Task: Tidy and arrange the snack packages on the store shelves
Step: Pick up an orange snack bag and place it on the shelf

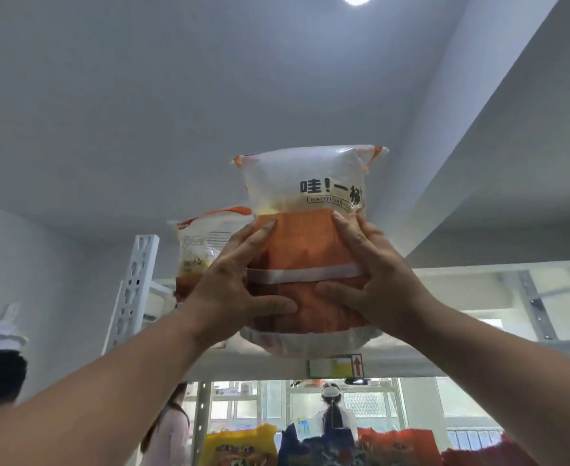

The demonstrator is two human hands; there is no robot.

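The orange-and-white snack bag carries bold black characters "哇!一" with a further character cut off at its edge, above a boxed line of Latin letters beginning "WA" and partly legible, while the shelf tag below shows a red upward arrow.

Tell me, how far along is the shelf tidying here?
One orange-and-white snack bag already stands on the top shelf. A second, larger bag is in hand, gripped by the left hand and right hand at shelf height, not yet set down. The colourful packs below look still to check.
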